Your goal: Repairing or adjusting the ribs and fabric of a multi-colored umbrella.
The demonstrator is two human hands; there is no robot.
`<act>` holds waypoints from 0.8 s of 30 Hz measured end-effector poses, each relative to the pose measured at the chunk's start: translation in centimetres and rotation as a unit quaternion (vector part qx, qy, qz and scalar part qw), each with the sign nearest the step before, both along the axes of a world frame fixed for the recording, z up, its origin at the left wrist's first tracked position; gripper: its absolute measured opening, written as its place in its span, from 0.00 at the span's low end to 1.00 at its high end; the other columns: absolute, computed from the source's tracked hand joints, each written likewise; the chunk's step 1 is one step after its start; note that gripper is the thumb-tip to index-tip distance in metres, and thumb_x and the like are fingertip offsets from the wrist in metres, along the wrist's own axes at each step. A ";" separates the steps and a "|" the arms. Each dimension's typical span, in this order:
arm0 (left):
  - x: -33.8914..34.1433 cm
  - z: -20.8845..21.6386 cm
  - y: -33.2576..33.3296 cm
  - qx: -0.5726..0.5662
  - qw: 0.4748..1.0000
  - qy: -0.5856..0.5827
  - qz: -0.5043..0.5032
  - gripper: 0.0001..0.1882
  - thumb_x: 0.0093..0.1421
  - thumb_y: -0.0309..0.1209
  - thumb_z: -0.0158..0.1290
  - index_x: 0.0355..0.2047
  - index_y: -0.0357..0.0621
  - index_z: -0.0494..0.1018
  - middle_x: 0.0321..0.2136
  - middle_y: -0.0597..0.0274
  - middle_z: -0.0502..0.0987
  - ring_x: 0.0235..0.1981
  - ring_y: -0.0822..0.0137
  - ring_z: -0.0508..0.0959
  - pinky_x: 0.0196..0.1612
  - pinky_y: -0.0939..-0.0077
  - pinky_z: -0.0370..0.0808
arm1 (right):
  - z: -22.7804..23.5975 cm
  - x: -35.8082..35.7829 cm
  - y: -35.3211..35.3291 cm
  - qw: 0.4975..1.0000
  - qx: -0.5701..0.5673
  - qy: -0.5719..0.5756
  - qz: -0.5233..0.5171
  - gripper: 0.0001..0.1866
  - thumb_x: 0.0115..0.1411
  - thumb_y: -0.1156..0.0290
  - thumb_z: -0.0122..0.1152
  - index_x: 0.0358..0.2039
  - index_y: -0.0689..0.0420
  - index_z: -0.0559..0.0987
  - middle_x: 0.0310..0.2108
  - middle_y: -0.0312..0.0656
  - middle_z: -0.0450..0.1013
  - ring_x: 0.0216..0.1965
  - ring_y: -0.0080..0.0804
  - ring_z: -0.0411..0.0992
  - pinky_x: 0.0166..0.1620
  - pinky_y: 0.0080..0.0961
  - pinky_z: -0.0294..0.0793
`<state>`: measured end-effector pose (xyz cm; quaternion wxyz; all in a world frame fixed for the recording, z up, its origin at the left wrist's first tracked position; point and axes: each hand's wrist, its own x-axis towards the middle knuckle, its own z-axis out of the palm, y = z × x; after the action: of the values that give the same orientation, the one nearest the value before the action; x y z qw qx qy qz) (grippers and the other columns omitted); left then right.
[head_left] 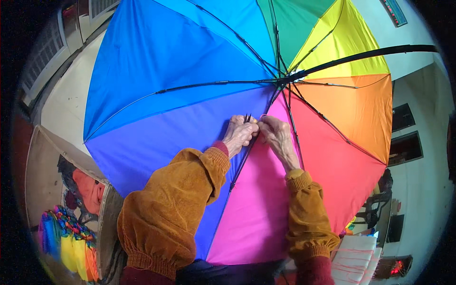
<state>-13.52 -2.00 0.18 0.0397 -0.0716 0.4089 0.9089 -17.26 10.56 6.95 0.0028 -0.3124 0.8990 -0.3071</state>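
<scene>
An open rainbow umbrella (185, 52) spreads before me with its inner side facing me. Its black shaft (361, 59) runs from the hub to the right, and thin black ribs fan out over the coloured panels. Both my hands meet at one rib (243, 166) between the violet and pink panels, below the hub. My left hand (240, 134) is closed, with the dark points of a small tool, like thread snips (247, 118), sticking up from its fingers. Close beside it, my right hand (278, 135) pinches at the rib; what lies between its fingertips is too small to tell.
At lower left, rainbow-coloured fabric (73, 247) hangs in folds beside a cardboard box (47, 175). White boards or pads with pinkish threads (354, 259) stand at lower right. Behind the umbrella's left edge is a pale tabletop (69, 102).
</scene>
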 end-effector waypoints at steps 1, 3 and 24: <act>0.0 -0.1 0.0 -0.003 1.000 0.008 0.001 0.04 0.51 0.26 0.53 0.22 0.44 0.68 0.14 0.73 0.65 0.11 0.84 0.59 0.09 0.90 0.53 | -0.2 -0.2 -0.1 1.000 0.001 0.000 0.000 0.07 0.53 0.80 0.50 0.32 0.65 0.74 0.20 0.46 0.72 0.18 0.30 0.71 0.22 0.23 0.68; -0.1 -0.4 0.1 -0.009 1.000 0.022 0.002 0.05 0.51 0.27 0.53 0.22 0.44 0.68 0.15 0.72 0.65 0.11 0.84 0.60 0.10 0.90 0.53 | -0.9 -0.8 -0.5 0.993 0.028 0.118 0.008 0.03 0.52 0.78 0.50 0.25 0.64 0.72 0.18 0.52 0.68 0.18 0.41 0.70 0.22 0.33 0.66; -0.1 -1.4 1.1 -0.329 0.915 0.156 0.174 0.11 0.55 0.35 0.48 0.24 0.40 0.69 0.13 0.63 0.67 0.17 0.70 0.67 0.22 0.75 0.65 | 8.8 -0.1 -8.5 0.970 -0.227 -0.092 -0.011 0.11 0.59 0.70 0.48 0.30 0.66 0.72 0.14 0.36 0.62 0.12 0.21 0.62 0.14 0.20 0.68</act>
<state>-13.59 -0.86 -1.20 -0.2090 -0.0081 0.6668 0.7153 -17.39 2.10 15.80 0.0116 -0.2656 0.8051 -0.5303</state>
